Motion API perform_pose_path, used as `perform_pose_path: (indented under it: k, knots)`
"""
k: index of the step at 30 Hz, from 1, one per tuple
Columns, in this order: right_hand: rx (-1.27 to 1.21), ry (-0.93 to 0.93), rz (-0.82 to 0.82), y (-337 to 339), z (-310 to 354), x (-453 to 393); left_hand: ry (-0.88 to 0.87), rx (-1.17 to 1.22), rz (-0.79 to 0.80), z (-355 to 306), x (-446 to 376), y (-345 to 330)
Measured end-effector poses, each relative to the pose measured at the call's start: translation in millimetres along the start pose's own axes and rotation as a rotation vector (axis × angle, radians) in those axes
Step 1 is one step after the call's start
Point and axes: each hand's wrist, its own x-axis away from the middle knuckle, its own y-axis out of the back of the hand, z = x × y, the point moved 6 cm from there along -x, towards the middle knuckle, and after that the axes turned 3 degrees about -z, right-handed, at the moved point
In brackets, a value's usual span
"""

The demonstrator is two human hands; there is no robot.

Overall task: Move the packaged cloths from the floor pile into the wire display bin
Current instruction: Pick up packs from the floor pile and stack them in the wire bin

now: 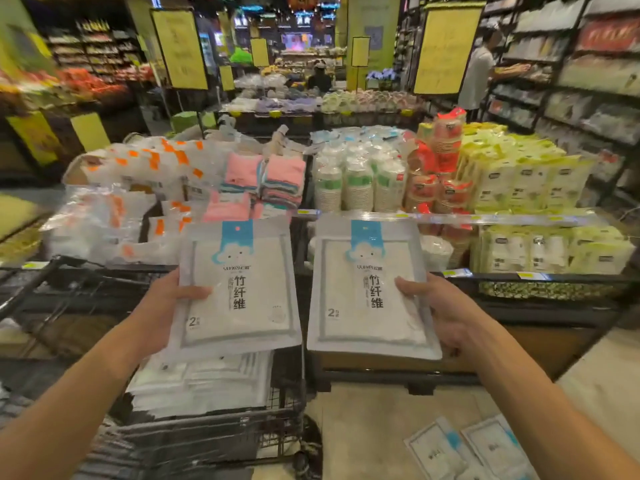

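Above the wire display bin [214, 434], the left hand [166, 306] grips one packaged cloth [239, 289] by its left edge. The right hand [446, 313] grips a second pack [370, 292] beside it. More packs [467, 448] lie on the floor; stacked packs [201, 382] sit inside the bin.

Lighting: bright, even store light from overhead; shadows soft and faint. Glare: white sheen on the two held packages [239, 289], their print still legible. Focus: centre fairly sharp; far shelves [588, 81] and yellow signs [180, 46] smeared, text unreadable. Blur: heaviest at left edge and lower corners, perhaps from head motion. Distortion: wide-angle bowing, forearms stretched toward the bottom corners, uprights leaning outward.
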Motion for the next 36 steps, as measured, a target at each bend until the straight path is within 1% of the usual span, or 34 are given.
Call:
perform_pose_path:
  k: [6,8,12,16,22,27,33,36]
  knots:
    - [0.063,-0.064,0.089,-111,-39,-29,0.017,-0.006,-0.150,-1,27,129]
    - [0.056,-0.087,0.093,-148,-59,-40,0.034,-0.001,-0.212,-2,30,172]
    - [0.055,-0.122,0.063,-206,-98,-69,0.059,0.012,-0.266,3,29,240]
    - [0.057,-0.153,0.048,-243,-125,-93,0.125,0.028,-0.379,20,14,299]
    - [0.093,-0.221,-0.001,-254,-156,-145,0.215,0.032,-0.440,46,-27,340]
    - [0.122,-0.259,-0.021,-246,-183,-202,0.310,-0.023,-0.464,67,-54,351]
    - [0.182,-0.325,-0.060,-253,-213,-265,0.405,-0.061,-0.549,88,-86,373]
    - [0.211,-0.374,-0.090,-254,-232,-290,0.467,-0.086,-0.535,102,-109,382]
